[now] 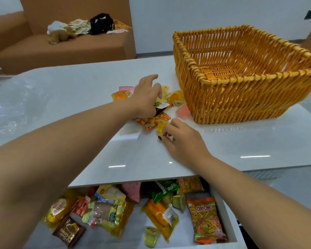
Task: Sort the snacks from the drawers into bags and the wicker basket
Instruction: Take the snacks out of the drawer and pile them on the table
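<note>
Drawer [228,221] open, packed | right hand [182,141] pinches jelly cup [161,127]

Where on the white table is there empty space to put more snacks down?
Bare tabletop lies in front of the wicker basket, right of the right hand. More lies between the plastic bag and the left hand. The snack pile by the basket is crowded.

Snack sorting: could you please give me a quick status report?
Left hand on the snack pile; right hand pinching a yellow jelly cup. Wicker basket empty. Drawer open, full. Nothing blocking.
</note>
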A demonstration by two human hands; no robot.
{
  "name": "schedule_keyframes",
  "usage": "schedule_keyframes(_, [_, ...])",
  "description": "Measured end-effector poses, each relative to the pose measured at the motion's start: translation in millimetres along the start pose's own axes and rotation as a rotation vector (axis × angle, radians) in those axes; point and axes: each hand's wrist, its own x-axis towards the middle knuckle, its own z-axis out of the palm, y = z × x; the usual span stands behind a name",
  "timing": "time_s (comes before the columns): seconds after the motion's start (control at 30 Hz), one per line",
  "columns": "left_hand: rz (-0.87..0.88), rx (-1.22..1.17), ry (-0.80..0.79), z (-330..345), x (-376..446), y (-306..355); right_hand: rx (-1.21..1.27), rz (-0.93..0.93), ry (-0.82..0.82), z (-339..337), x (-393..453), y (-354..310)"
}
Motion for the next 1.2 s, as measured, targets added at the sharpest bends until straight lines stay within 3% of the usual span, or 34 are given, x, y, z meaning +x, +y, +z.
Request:
schedule_keyframes(0.13, [-0.171, -0.205, -0.141, -2, -20, 4, 0.080, 0.069, -0.089, 3, 3, 6])
schedule_keyframes(0.23, [-0.164, -0.364, 0.053, 7, -55, 4, -0.018, 0.205, -0.149, 3, 7, 6])
schedule_keyframes(0.3, [-0.121, -0.371, 0.231, 24, -89, 0, -0.064, 0.268, -0.155, 3, 9, 4])
schedule_keyframes(0.37, [-0.094, -0.332, 0.300, 46, -121, -6, -0.067, 0.295, -0.141, 3, 9, 4])
schedule_keyframes(0.53, [-0.237, -0.289, 0.262, 61, -133, -13, -0.064, 0.320, -0.144, 0, 9, -1])
schedule_keyframes(0.67, [-0.196, -0.305, 0.284, 53, -142, -4, -0.049, 0.324, -0.170, -6, 0, -7])
schedule_keyframes(0.83, [-0.145, -0.337, 0.132, 56, -158, 0, 0.394, 0.693, -0.142, -37, -26, -41])
schedule_keyframes(0.93, [-0.127, -0.347, 0.116, 53, -159, 3, 0.407, 0.601, -0.370, -84, -53, -65])
schedule_keyframes(1.1, [0.050, -0.235, 0.074, 57, -176, 5, -0.215, 0.529, -1.257, -102, -91, -72])
schedule_keyframes(1.13, [0.112, -0.167, 0.046, 60, -179, 6, -0.263, 0.533, -1.310, -94, -92, -71])
schedule_keyframes(1.2, [0.160, -0.077, 0.018, 61, -184, 8, -0.272, 0.515, -1.259, -79, -95, -71])
